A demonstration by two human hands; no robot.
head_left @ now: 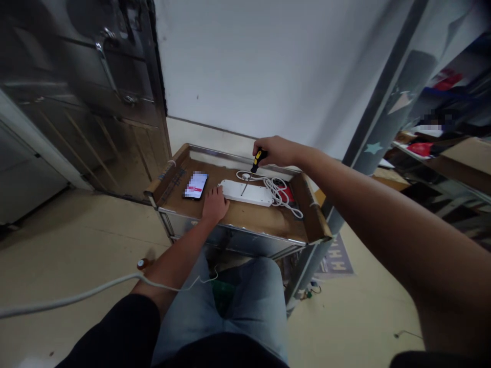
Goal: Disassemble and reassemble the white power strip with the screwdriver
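Note:
A white power strip (255,196) lies underside up on the small cardboard-lined table, with small dark holes in its face. My left hand (215,205) is closed on its left end and presses it down. Above the strip, my right hand (282,151) is wrapped round a black and yellow screwdriver (259,159). The screwdriver's thin shaft slants down to the strip's middle; whether the tip sits in a hole I cannot tell. The strip's white cord (278,190) lies coiled at its right end. Left of my left hand is a phone (196,185) with its screen lit.
Raised cardboard sides edge the table (245,225). Something red (286,194) lies partly under the cord. A white cable (88,294) crosses over my left forearm. A metal door (111,76) stands left, a grey post (378,102) right, with loaded shelves beyond.

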